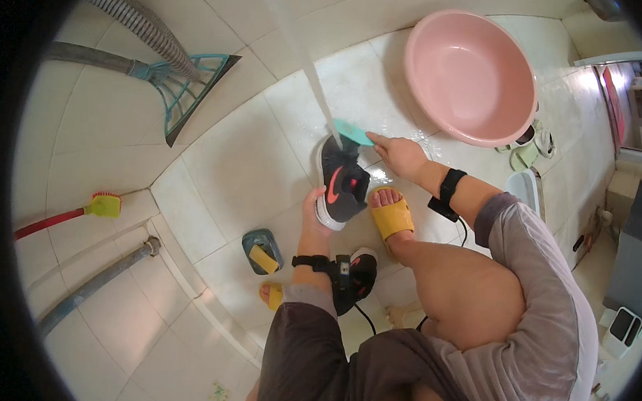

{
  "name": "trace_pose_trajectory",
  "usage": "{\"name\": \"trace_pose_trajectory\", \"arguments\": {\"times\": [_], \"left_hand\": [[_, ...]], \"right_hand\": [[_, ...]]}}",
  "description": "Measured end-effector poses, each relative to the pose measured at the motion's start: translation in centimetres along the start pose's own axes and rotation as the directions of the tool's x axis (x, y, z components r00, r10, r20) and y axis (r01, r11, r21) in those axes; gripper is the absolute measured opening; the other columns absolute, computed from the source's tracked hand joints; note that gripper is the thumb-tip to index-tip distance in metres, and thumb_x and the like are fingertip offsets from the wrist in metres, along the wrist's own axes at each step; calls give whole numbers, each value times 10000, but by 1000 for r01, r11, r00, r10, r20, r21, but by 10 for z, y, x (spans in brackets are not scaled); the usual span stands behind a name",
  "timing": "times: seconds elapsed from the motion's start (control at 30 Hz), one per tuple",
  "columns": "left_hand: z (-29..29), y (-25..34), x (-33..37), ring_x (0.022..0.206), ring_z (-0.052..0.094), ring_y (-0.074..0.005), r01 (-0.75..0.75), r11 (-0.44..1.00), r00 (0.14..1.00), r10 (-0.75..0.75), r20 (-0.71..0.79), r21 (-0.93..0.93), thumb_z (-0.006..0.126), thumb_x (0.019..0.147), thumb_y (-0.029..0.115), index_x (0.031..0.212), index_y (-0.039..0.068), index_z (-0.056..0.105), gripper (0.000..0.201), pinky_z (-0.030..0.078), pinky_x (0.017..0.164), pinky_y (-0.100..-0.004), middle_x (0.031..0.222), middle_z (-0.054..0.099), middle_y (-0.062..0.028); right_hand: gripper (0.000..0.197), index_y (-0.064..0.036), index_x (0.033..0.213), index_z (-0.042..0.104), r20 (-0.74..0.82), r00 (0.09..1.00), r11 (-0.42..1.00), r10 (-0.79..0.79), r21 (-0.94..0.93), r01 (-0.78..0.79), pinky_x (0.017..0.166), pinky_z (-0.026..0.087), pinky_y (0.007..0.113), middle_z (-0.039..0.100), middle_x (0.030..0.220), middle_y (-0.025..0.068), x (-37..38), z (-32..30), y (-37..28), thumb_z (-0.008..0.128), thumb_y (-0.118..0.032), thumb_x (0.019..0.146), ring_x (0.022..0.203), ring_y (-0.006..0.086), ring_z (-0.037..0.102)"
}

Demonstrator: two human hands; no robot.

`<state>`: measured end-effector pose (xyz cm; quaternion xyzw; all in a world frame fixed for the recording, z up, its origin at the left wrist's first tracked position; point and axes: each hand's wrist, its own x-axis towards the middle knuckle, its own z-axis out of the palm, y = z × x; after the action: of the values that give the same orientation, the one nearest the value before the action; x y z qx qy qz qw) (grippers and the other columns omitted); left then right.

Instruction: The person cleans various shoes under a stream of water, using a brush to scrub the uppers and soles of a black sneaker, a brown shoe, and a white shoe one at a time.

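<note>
Over the wet tiled floor [248,168], the left hand [313,215] is closed around the heel of a black sneaker [342,182], held under falling water [316,86]. The right hand [399,154] grips what looks like a teal brush [352,132] at the toe. An empty pink basin [469,76] leans nearby; a second sneaker [360,270] lies by the wrist.

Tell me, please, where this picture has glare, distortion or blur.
Head view: glare on the wet tiles beside the pink basin; tile lines bend toward the dark round rim; the water stream is smeared; the black shoe stays sharp.
</note>
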<state>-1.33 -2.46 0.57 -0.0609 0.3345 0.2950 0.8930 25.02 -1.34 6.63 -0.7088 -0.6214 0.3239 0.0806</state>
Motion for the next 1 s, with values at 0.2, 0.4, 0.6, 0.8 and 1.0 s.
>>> {"name": "trace_pose_trajectory", "arguments": {"times": [0.2,0.4,0.6,0.8,1.0], "left_hand": [[3,-31,-29,1295,404,-323,-247,283,684,728,-40,927,674,830,204,1366,-61,381,666,330,1068,-404,1391,412,-236],[34,-76,-40,1252,412,-433,-53,-357,719,634,284,933,703,799,202,1418,-32,309,770,342,1061,-460,1383,383,-290],[44,-48,-22,1113,581,-271,-223,244,767,641,15,944,661,717,-13,1366,-36,401,700,451,954,-343,1216,578,-188],[66,-19,2,1012,609,-188,-414,502,790,613,26,759,647,743,-60,1294,-29,474,578,477,898,-308,1151,613,-104],[86,9,13,1009,604,-169,-396,503,809,587,33,768,648,736,-56,1345,-32,410,655,476,880,-285,1147,603,-93]], "right_hand": [[393,-216,1337,497,28,998,997,62,-58,-60,756,501,468,664,950,193,-1,2,8,461,-286,952,862,365,635],[412,-246,1372,470,-114,989,996,-93,-2,94,711,506,456,653,878,173,-3,-5,2,462,-284,962,803,368,627],[431,-277,1376,472,260,963,989,-63,-112,95,683,514,452,675,936,130,-36,1,9,478,-266,945,782,345,646],[400,-261,1321,538,108,990,995,-90,-23,93,687,518,444,682,858,145,-24,-23,-10,490,-304,927,783,335,653],[401,-239,1321,536,89,990,985,-106,148,92,735,511,451,670,952,173,-24,-20,-32,491,-318,931,820,351,650]]}}
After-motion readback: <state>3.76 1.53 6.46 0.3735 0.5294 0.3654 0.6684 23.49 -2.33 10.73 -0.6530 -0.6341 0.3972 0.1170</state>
